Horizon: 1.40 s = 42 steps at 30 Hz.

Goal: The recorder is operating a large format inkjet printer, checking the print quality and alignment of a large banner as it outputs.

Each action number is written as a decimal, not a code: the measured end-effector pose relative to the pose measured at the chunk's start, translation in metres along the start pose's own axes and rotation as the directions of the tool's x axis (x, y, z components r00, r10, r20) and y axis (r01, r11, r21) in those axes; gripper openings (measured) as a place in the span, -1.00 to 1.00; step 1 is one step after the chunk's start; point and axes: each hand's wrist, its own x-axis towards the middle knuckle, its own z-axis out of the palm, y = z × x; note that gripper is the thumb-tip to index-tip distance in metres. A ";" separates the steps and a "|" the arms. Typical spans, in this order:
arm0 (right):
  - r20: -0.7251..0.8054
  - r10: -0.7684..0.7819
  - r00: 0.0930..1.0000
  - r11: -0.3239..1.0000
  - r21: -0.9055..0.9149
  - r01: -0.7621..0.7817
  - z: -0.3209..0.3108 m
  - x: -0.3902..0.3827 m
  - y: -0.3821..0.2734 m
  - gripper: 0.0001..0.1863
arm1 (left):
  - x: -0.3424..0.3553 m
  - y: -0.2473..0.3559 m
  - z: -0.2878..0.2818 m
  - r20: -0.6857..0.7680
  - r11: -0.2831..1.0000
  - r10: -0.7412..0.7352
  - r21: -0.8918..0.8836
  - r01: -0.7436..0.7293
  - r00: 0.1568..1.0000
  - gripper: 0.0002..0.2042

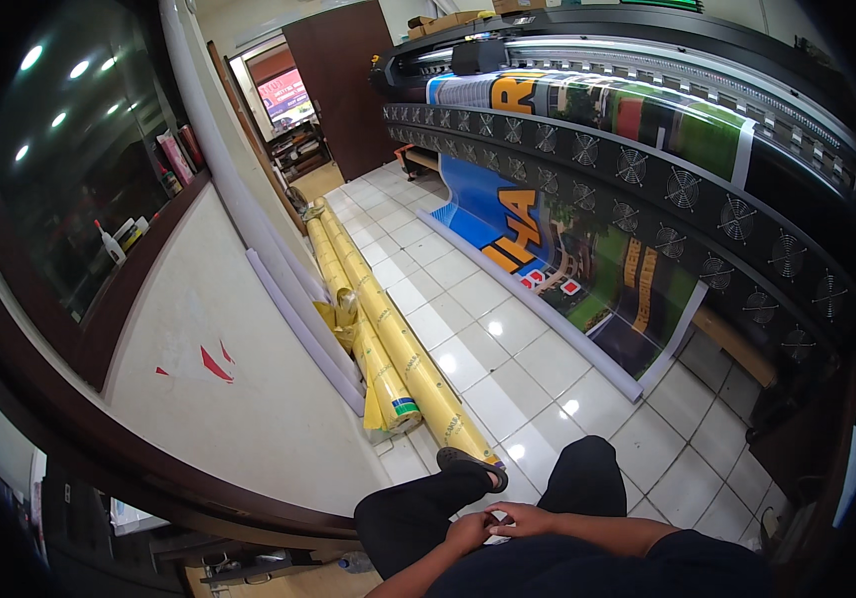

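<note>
Low in the head view, my left hand (468, 533) and my right hand (518, 520) meet in my lap, fingers curled and touching. Something small and pale shows between or under them; I cannot make out what. My legs in black trousers are bent, with a dark sandal (473, 468) on my left foot. It is near the end of a long yellow wrapped roll (428, 389) on the tiled floor.
A wide black printer (607, 149) with a row of fans runs along the right, a printed banner (587, 269) hanging to a white roll on the floor. More yellow rolls (383, 389) and white rolls (298, 329) lie by the left wall (189, 419). A brown door (338, 90) stands behind.
</note>
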 end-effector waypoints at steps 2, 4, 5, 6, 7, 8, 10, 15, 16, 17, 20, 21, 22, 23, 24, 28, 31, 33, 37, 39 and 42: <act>0.010 -0.114 0.993 0.992 -0.047 0.115 0.000 0.000 0.001 -0.40 | -0.001 0.005 -0.002 0.016 1.000 0.014 0.026 -0.014 1.000 -0.76; 0.021 -0.081 0.997 0.993 -0.080 0.082 0.000 -0.001 -0.001 -0.40 | -0.002 0.006 -0.002 0.029 0.998 0.023 0.052 -0.025 0.999 -0.77; 0.032 -0.049 0.998 0.992 -0.112 0.052 0.000 -0.001 -0.002 -0.40 | -0.001 0.005 -0.001 0.040 0.997 0.027 0.071 -0.030 0.999 -0.78; 0.036 -0.050 0.998 0.992 -0.112 0.054 0.001 -0.001 -0.001 -0.40 | -0.002 0.004 0.000 0.050 0.995 0.029 0.089 -0.034 0.998 -0.79; 0.032 -0.059 0.998 0.991 -0.116 0.062 0.001 0.000 -0.001 -0.39 | -0.002 0.004 0.000 0.049 0.995 0.028 0.091 -0.032 0.998 -0.79; 0.030 -0.068 0.997 0.990 -0.119 0.071 0.002 0.001 0.001 -0.39 | -0.003 0.005 -0.001 0.053 0.996 0.024 0.088 -0.029 0.998 -0.79; 0.027 -0.054 0.998 0.992 -0.113 0.057 0.002 0.001 0.001 -0.39 | -0.003 0.007 -0.003 0.060 0.996 0.029 0.083 -0.034 0.998 -0.79; 0.015 -0.030 0.999 0.994 -0.102 0.031 -0.001 0.000 -0.002 -0.40 | -0.002 0.012 -0.009 0.083 0.995 0.056 0.076 -0.063 0.995 -0.78; 0.019 -0.024 1.000 0.992 -0.122 0.026 0.000 0.000 -0.003 -0.39 | -0.002 0.008 -0.007 0.079 0.995 0.052 0.075 -0.058 0.996 -0.78; 0.022 -0.017 1.000 0.990 -0.142 0.020 0.000 0.001 -0.004 -0.39 | 0.001 0.001 -0.003 0.091 0.994 0.082 0.059 -0.088 0.992 -0.78; 0.035 0.000 0.999 0.982 -0.187 0.007 0.000 0.001 -0.009 -0.38 | 0.006 -0.012 0.005 0.111 0.992 0.121 0.017 -0.123 0.986 -0.77; 0.037 -0.001 0.999 0.982 -0.188 0.007 0.000 0.001 -0.010 -0.38 | 0.007 -0.015 0.007 0.118 0.992 0.128 -0.006 -0.129 0.985 -0.77; 0.029 -0.003 1.000 0.982 -0.191 0.008 0.000 -0.001 -0.008 -0.37 | 0.006 -0.011 0.006 0.122 0.991 0.132 -0.007 -0.132 0.984 -0.77; 0.021 -0.006 1.000 0.981 -0.195 0.010 0.000 -0.003 -0.008 -0.37 | 0.006 -0.007 0.004 0.124 0.992 0.125 0.000 -0.126 0.984 -0.77; 0.018 -0.003 1.000 0.981 -0.194 0.007 0.000 -0.004 -0.006 -0.37 | 0.006 -0.004 0.003 0.126 0.993 0.119 0.007 -0.120 0.985 -0.77; 0.008 -0.036 0.999 0.985 -0.166 0.037 0.002 -0.003 -0.006 -0.37 | 0.004 -0.005 0.002 0.127 0.993 0.117 0.004 -0.119 0.985 -0.77; 0.006 -0.054 0.999 0.984 -0.168 0.054 0.002 -0.001 -0.001 -0.38 | 0.003 -0.004 0.001 0.119 0.990 0.138 0.018 -0.141 0.983 -0.77; 0.005 -0.069 0.998 0.981 -0.181 0.069 0.001 -0.001 0.007 -0.40 | 0.002 0.002 -0.002 0.124 0.992 0.125 0.002 -0.127 0.984 -0.78; 0.000 -0.083 0.997 0.980 -0.179 0.082 0.001 -0.001 0.002 -0.41 | 0.002 -0.004 -0.001 0.101 0.992 0.123 -0.049 -0.119 0.987 -0.77; 0.000 -0.057 0.998 0.981 -0.184 0.056 0.001 -0.002 -0.006 -0.41 | 0.003 -0.007 0.001 0.078 0.990 0.137 -0.041 -0.134 0.988 -0.77; -0.003 -0.025 1.000 0.983 -0.182 0.024 0.000 -0.004 -0.012 -0.41 | 0.004 -0.007 0.001 0.099 0.988 0.146 -0.054 -0.142 0.984 -0.76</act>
